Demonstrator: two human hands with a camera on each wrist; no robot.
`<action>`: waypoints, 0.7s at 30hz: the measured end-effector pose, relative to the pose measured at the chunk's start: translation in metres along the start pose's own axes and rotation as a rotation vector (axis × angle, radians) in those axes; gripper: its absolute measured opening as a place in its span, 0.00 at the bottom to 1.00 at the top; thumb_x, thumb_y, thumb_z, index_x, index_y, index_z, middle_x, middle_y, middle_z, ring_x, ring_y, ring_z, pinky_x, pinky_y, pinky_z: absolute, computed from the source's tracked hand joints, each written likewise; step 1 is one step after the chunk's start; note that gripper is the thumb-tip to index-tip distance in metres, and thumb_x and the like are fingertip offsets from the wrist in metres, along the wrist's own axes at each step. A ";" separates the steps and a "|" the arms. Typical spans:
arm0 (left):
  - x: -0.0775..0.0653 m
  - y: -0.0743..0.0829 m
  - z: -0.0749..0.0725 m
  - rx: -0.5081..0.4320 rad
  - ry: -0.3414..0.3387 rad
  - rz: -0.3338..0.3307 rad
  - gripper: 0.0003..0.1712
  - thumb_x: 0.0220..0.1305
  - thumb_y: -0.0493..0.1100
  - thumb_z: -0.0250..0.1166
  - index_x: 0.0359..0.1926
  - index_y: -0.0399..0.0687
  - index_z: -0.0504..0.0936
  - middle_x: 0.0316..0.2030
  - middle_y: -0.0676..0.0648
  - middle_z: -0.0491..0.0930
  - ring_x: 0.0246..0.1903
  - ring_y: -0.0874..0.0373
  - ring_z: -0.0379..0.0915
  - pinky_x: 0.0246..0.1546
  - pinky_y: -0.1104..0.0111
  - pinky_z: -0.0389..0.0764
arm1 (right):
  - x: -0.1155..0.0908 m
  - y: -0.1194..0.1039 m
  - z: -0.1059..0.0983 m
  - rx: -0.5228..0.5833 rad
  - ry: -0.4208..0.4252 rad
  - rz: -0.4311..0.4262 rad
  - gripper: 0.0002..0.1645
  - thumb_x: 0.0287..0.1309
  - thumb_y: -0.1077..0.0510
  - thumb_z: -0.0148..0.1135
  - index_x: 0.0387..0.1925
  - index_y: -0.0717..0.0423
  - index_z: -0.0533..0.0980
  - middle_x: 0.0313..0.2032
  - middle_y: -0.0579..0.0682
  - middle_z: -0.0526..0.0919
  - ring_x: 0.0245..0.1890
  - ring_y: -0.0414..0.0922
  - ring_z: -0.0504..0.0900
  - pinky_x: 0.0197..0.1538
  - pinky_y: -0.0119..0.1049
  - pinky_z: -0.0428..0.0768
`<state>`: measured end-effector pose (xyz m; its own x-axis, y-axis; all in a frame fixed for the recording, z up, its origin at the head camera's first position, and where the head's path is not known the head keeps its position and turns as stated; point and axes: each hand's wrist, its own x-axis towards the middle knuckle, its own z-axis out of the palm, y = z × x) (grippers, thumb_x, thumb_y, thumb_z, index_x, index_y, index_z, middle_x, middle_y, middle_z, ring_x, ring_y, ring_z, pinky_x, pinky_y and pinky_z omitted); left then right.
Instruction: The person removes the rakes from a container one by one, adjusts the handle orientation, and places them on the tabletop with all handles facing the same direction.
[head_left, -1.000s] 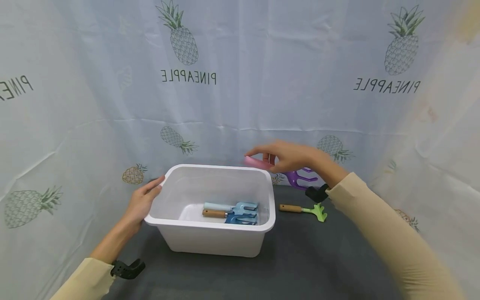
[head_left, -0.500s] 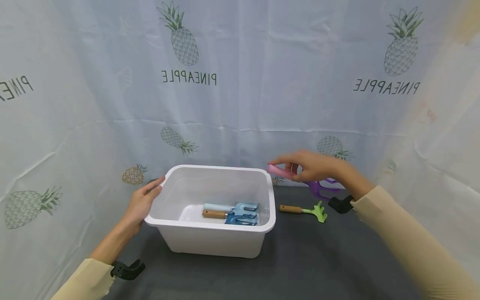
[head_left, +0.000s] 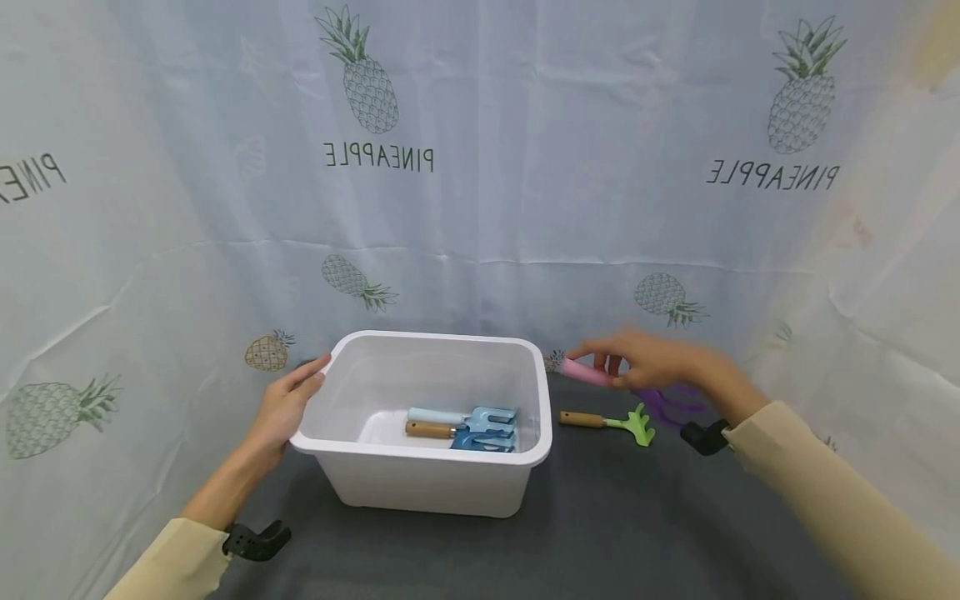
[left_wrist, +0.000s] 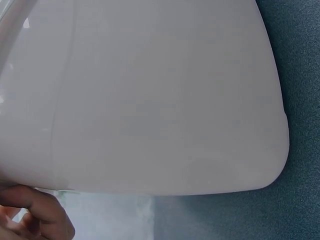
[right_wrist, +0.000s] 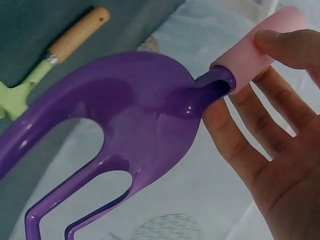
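My right hand [head_left: 652,362] pinches a hand rake by its pink handle [head_left: 585,372], above the table right of the white tub [head_left: 427,483]. In the right wrist view the rake's purple head [right_wrist: 140,105] and bent tines point away from the palm, and the thumb lies on the handle. My left hand [head_left: 288,404] holds the tub's left rim, its fingers partly hidden. Inside the tub lie a light blue hand fork [head_left: 491,418] and a dark blue tool with a wooden handle [head_left: 429,429]; something blue lies partly hidden beneath them.
A green hand rake [head_left: 637,425] with a wooden handle lies on the dark table [head_left: 615,517], right of the tub and just nearer than the held rake. A pineapple-print curtain [head_left: 480,200] hangs behind and along both sides.
My right hand has carried the purple rake rightward and down, from above the tub's far right corner to low over the table. The left hand and the tub stay in place.
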<state>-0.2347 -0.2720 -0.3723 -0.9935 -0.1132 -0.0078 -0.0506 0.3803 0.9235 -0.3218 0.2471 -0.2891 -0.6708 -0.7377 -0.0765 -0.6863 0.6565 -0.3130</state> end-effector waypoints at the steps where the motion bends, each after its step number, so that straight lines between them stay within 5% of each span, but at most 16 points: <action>1: 0.000 0.000 0.000 -0.001 0.001 -0.001 0.33 0.83 0.56 0.44 0.81 0.53 0.56 0.82 0.41 0.50 0.78 0.36 0.54 0.71 0.44 0.68 | -0.002 0.003 0.002 0.007 -0.003 -0.002 0.42 0.57 0.69 0.63 0.69 0.33 0.73 0.50 0.47 0.84 0.45 0.42 0.84 0.46 0.41 0.86; 13: 0.001 0.000 0.000 -0.014 -0.008 -0.014 0.32 0.84 0.55 0.43 0.82 0.53 0.54 0.82 0.41 0.49 0.79 0.35 0.51 0.73 0.42 0.65 | -0.015 0.033 0.044 0.043 -0.027 -0.044 0.37 0.59 0.67 0.66 0.69 0.41 0.73 0.44 0.44 0.87 0.40 0.37 0.84 0.41 0.34 0.82; 21: 0.001 0.000 0.001 -0.007 -0.004 -0.002 0.32 0.84 0.55 0.43 0.82 0.53 0.55 0.82 0.42 0.50 0.79 0.37 0.53 0.72 0.44 0.67 | -0.018 0.040 0.071 0.101 -0.078 0.001 0.39 0.57 0.71 0.62 0.68 0.40 0.74 0.42 0.44 0.81 0.39 0.36 0.79 0.39 0.33 0.80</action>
<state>-0.2353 -0.2716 -0.3726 -0.9939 -0.1100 -0.0114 -0.0520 0.3735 0.9262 -0.3174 0.2753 -0.3678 -0.6451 -0.7495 -0.1487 -0.6511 0.6411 -0.4063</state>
